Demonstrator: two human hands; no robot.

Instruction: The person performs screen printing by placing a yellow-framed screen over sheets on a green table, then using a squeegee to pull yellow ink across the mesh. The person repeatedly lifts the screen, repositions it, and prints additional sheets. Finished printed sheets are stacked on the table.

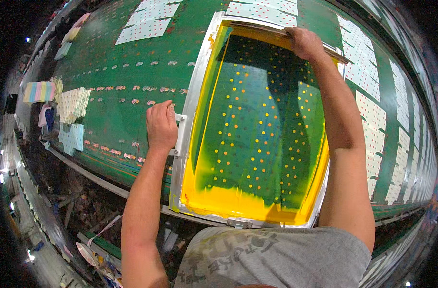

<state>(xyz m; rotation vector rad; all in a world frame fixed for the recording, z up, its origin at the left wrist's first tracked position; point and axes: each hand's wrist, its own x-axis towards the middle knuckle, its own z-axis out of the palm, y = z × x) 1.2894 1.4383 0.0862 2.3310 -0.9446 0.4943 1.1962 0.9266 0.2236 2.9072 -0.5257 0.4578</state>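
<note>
A metal-edged screen printing frame (179, 175) lies on the long green table in front of me. Its mesh (250, 110) shows rows of small yellow and orange dots, and thick yellow ink (228, 199) pools along the near end and the sides. My left hand (162, 126) is closed round the pale handle (181, 137) on the frame's left side. At the far end of the frame, my right hand (305, 43) grips a long, thin squeegee (335, 55) lying across the frame's width. My right forearm covers part of the frame's right side.
Dotted pale fabric pieces (360, 55) lie on the green table (118, 115) to the right and far side. Small fabric stacks (74, 105) hang at its left edge. Several small printed marks (115, 152) run in rows left of the frame. Below the near edge sits clutter (101, 261).
</note>
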